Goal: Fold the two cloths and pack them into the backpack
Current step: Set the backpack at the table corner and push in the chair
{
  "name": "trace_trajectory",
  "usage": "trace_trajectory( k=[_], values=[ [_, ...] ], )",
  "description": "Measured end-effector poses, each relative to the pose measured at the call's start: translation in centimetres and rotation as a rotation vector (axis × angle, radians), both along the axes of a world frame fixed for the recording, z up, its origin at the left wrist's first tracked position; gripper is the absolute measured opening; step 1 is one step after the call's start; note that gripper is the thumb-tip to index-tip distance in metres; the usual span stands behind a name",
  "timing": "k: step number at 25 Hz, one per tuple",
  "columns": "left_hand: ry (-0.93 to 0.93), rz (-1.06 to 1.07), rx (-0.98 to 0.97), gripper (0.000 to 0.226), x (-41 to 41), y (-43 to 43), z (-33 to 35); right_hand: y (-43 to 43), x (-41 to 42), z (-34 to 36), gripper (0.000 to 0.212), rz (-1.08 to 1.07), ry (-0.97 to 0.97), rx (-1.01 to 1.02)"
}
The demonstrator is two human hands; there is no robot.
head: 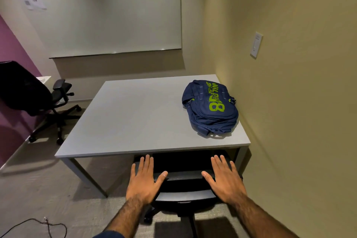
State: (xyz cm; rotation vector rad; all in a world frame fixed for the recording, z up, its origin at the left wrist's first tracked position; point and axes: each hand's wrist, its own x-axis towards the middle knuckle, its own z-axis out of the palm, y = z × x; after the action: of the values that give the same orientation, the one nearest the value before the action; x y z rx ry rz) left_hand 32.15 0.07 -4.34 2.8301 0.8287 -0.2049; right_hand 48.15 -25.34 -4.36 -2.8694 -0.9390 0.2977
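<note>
A navy backpack (pixel 210 107) with lime-green lettering lies flat on the right rear part of the grey table (pixel 135 118), close to the wall. Its zippers look closed. No cloths are in view. My left hand (pixel 144 179) and my right hand (pixel 225 178) are held out flat, palms down, fingers spread, in front of the table's near edge and above a black chair. Neither hand holds anything, and both are well short of the backpack.
A black office chair (pixel 183 187) is tucked under the table's near edge, below my hands. Another black office chair (pixel 36 98) stands at the left by a purple wall. The yellow wall runs along the table's right side. A cable (pixel 46 224) lies on the carpet.
</note>
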Motion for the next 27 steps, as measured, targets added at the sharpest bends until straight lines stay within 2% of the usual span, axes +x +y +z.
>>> trace_trajectory(
  k=[7,17,27],
  values=[
    [0.008,-0.031,0.015,0.106,0.7,1.4,0.4,0.9,-0.1,-0.1,0.111,-0.021,-0.003,0.001],
    [0.001,-0.024,0.008,0.094,1.6,1.7,0.2,1.3,0.9,0.4,0.111,-0.011,0.003,-0.027],
    [-0.009,-0.025,0.001,0.101,2.2,2.1,0.0,1.6,1.8,0.3,0.106,-0.007,0.007,-0.011]
  ],
)
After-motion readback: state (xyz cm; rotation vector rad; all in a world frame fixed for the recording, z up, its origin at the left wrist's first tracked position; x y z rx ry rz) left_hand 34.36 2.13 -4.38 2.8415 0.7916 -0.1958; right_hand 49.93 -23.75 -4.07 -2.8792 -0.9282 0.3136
